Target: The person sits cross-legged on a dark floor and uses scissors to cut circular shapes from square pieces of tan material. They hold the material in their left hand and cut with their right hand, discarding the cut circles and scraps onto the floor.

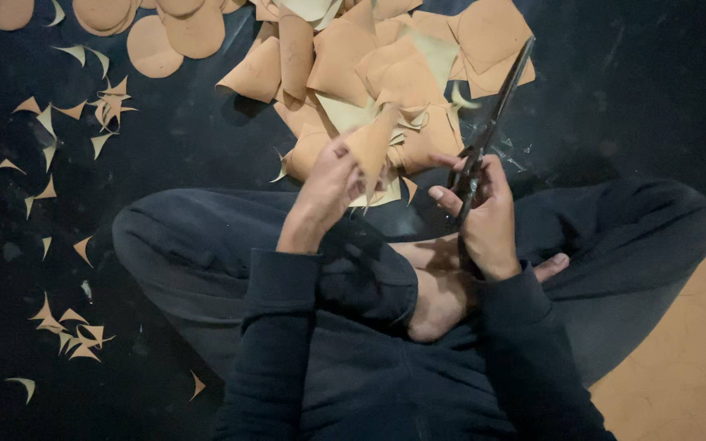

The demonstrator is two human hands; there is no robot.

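Tan sheet piece [372,143], pointed, creased.
Our left hand [326,189] pinches it upright; right hand [484,214] grips long black scissors [492,122], blades together, pointing far.

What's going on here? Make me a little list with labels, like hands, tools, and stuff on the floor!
left hand: holds up a tan piece by its edge
right hand: grips black scissors, blades pointing up and away, nearly closed
pile: tan square pieces heaped in front of the person
circles: round tan cutouts, top left
scraps: small pointed offcuts scattered on the left
floor: dark
person: sits cross-legged, dark clothes, bare foot
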